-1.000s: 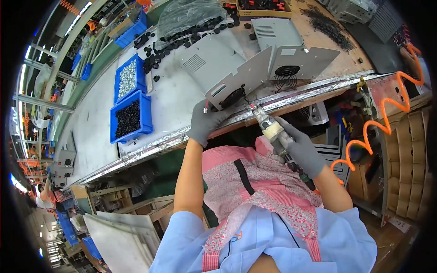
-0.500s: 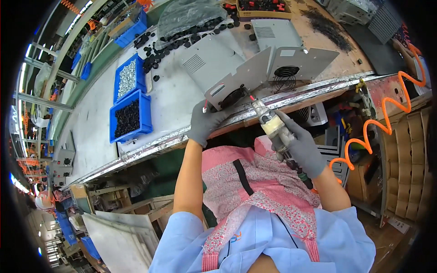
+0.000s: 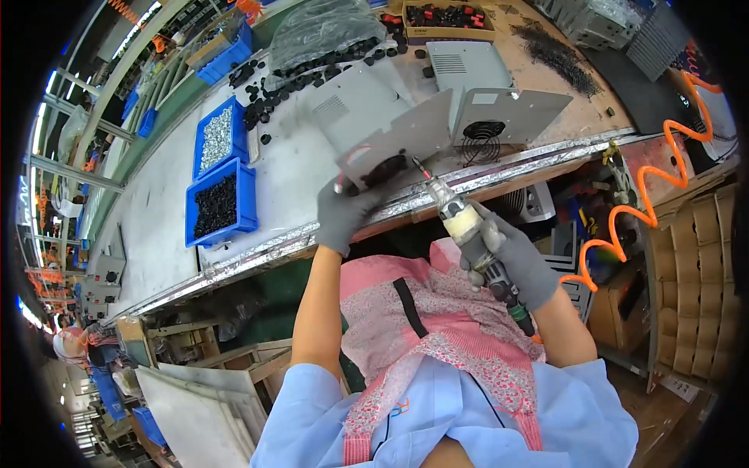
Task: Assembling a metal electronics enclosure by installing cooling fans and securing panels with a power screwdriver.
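My right hand, in a grey glove, is wrapped round a powered screwdriver. Its bit points up and left, close to the lower edge of a light grey metal housing that has a black round fan in its upright panel. Whether the bit touches the panel I cannot tell. My left hand, gloved alike, grips the near left corner of that housing, which is smeared by motion; the fingertips are partly hidden. Just right of it stands a second grey housing with a fan and wire guard.
Left on the bench are two blue bins, one of silvery hardware, one of small black parts. Black caps lie beside a clear plastic bag. A carton stands at the back. An orange coiled hose hangs at right.
The housing under my left hand has shifted slightly and blurred. The screwdriver's tip has drawn back from the panel beside the fan, still in my right hand.
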Available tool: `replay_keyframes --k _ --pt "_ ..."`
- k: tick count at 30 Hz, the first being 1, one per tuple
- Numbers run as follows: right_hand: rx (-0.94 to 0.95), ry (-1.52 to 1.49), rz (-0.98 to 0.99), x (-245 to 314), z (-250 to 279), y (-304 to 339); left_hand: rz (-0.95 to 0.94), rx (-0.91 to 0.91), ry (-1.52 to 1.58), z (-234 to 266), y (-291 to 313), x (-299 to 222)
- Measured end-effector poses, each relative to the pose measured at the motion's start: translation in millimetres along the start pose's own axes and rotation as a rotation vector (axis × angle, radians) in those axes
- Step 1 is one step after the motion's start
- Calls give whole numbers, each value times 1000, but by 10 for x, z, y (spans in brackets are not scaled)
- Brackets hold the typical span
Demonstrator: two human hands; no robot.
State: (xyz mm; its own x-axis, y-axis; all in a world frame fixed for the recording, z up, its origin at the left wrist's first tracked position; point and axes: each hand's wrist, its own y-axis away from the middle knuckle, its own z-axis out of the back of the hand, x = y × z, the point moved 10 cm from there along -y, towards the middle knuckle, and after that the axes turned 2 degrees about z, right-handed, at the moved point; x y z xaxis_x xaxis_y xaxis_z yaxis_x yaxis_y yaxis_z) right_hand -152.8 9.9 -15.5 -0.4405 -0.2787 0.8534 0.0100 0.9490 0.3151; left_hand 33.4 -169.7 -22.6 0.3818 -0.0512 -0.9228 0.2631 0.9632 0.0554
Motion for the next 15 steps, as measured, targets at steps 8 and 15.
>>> replay_keyframes --k 8,15 --pt "-138 188 -43 -180 232 264 280 -285 845 670 241 421" --pt "-37 210 -72 -255 -15 244 438 364 1785 -388 591 198"
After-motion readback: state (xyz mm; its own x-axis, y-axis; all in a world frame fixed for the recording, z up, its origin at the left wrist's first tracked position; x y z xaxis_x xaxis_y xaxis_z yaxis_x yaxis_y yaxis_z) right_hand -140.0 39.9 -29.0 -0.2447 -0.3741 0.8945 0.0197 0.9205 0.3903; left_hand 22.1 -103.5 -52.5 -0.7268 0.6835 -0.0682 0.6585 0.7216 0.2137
